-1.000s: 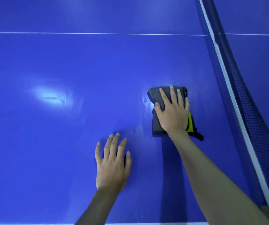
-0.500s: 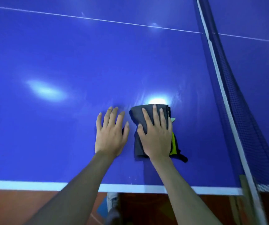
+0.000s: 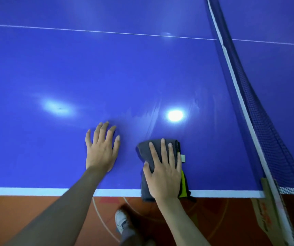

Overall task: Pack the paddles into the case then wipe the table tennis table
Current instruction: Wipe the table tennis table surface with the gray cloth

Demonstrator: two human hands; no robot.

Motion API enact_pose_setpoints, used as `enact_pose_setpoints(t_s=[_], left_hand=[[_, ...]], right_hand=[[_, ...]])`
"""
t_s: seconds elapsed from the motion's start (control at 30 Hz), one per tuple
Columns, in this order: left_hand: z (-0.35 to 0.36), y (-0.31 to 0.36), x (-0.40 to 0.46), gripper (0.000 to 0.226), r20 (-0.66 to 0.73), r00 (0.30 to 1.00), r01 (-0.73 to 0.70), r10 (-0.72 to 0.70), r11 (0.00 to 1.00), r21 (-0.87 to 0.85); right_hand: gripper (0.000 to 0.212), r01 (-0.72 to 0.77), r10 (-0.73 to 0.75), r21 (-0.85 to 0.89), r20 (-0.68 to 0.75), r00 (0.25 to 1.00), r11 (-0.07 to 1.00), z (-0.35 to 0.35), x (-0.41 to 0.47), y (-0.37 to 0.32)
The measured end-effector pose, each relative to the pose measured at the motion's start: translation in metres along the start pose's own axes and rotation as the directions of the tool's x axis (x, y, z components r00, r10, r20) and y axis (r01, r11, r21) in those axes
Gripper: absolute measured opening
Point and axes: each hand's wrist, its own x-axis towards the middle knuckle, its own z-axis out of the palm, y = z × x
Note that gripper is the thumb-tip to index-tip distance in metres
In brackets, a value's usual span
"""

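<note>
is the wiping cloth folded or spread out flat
Folded: the grey cloth is a thick narrow wad under the right hand, yellow layers showing at its edge.

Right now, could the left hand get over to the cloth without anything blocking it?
Probably yes. The left hand lies flat on the table, with only bare blue surface between it and the cloth, which the right hand presses down.

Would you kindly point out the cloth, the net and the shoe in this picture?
cloth (image 3: 143, 149), head view, on the grey fold beyond the fingertips.
net (image 3: 274, 150), head view, on the dark mesh.
shoe (image 3: 121, 220), head view, on the white upper.
</note>
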Motion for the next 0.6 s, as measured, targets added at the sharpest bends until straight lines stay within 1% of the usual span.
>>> enact_pose_setpoints(t_s=[0.07,0.27,0.47,0.6], left_hand=[[0.003,0.001,0.001,0.051,-0.003,0.999,0.037,-0.037,0.999,0.025],[0.005,-0.001,0.004,0.051,0.022,0.999,0.038,-0.039,0.998,0.045],[0.010,-0.003,0.004,0.051,0.034,0.999,0.028,-0.030,0.998,0.056],[0.012,-0.004,0.004,0.051,0.043,0.999,0.015,-0.017,0.999,0.050]], right_hand=[[0.065,0.010,-0.010,-0.001,-0.022,1.000,1.000,0.003,0.030,-0.001],[0.059,0.018,-0.018,-0.002,-0.104,0.994,1.000,0.011,0.139,-0.015],[0.059,0.023,-0.021,0.012,-0.119,0.993,1.000,0.018,0.236,-0.029],[0.060,0.045,-0.043,0.019,-0.089,0.995,0.999,0.020,0.276,-0.033]])
